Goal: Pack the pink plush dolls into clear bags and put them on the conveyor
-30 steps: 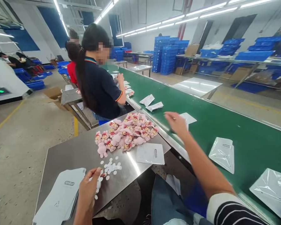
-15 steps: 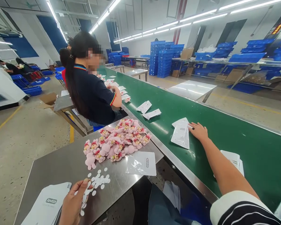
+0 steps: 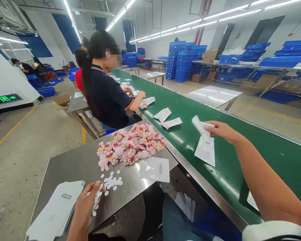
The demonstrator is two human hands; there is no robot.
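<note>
My right hand (image 3: 223,130) grips a white plastic pouch (image 3: 200,124) by its near end, raised above the green conveyor belt (image 3: 230,174). Under it on the belt lies another white printed pouch (image 3: 205,150). At the steel table, my left hand (image 3: 87,201) is closed with thumb and fingers pinched together beside small white round discs (image 3: 112,180); what sits in the pinch is hidden. To the left of that hand lies a stack of white pouches (image 3: 61,204). Pink plush dolls (image 3: 132,144) are heaped at the table's far side, with a single pouch (image 3: 155,169) near its right corner.
A co-worker (image 3: 107,93) in a dark shirt sits farther up along the belt. Two pouches (image 3: 163,114) lie on the belt between us. The belt's metal edge (image 3: 190,177) runs beside the steel table (image 3: 65,164). Blue crates (image 3: 183,65) are stacked beyond.
My right hand has closed on the upper pouch and lifted it off the one beneath. My left hand remains by the discs. The co-worker's arm has reached farther over the belt.
</note>
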